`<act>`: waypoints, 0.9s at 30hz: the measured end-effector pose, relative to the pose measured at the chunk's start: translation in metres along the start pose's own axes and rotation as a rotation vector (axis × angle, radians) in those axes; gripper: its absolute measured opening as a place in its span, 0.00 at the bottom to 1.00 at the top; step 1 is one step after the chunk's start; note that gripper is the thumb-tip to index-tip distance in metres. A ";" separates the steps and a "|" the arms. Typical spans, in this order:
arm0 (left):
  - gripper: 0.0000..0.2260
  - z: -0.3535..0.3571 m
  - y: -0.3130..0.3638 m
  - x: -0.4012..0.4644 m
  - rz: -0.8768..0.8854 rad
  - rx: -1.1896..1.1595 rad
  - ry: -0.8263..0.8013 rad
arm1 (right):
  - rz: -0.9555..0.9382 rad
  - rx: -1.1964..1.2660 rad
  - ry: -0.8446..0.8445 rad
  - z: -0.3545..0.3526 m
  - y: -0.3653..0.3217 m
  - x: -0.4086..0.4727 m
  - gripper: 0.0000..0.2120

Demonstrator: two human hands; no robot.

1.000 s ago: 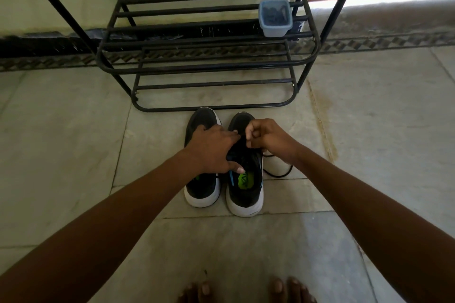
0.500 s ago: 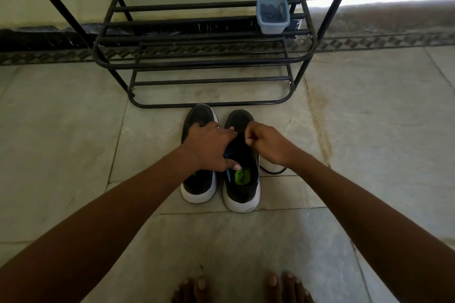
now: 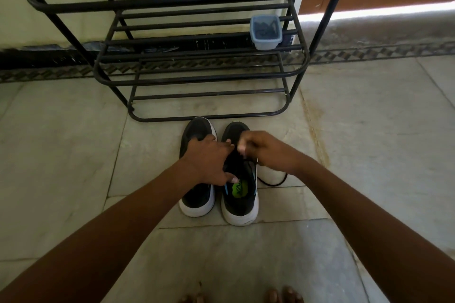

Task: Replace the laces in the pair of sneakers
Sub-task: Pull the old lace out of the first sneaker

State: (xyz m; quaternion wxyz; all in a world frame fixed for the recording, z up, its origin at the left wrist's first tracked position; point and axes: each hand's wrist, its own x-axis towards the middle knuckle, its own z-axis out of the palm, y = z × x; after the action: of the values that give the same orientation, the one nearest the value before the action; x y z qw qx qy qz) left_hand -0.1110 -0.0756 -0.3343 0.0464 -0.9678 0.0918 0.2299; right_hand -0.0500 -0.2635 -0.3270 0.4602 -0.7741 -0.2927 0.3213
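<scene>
The right hand [image 3: 268,152] has blurred and lifted slightly, pinching the lace [image 3: 273,182]; the left hand [image 3: 209,160] still presses the right sneaker [image 3: 240,202], fingers spread.

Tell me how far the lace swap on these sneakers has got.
Early stage. Nothing looks finished. In hand: the left hand rests across both shoes, while the right hand, blurred, seems to pinch the black lace of the right sneaker; a loop trails on the floor. Left: the left sneaker too. Whether this lace is old or new, I cannot tell.
</scene>
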 end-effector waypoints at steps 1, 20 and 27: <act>0.43 0.000 0.000 0.000 0.001 0.001 -0.003 | 0.044 0.252 0.056 -0.003 0.001 -0.004 0.09; 0.45 -0.004 0.002 0.006 0.002 0.049 -0.063 | -0.033 -0.746 -0.164 -0.013 -0.003 0.010 0.04; 0.42 -0.004 0.002 0.004 0.009 0.042 -0.047 | -0.071 0.176 0.242 -0.016 -0.003 -0.002 0.08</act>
State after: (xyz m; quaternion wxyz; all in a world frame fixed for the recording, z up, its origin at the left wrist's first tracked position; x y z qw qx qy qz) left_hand -0.1058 -0.0789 -0.3324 0.0680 -0.9605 0.1000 0.2507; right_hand -0.0397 -0.2724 -0.3175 0.5691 -0.7532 -0.2329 0.2336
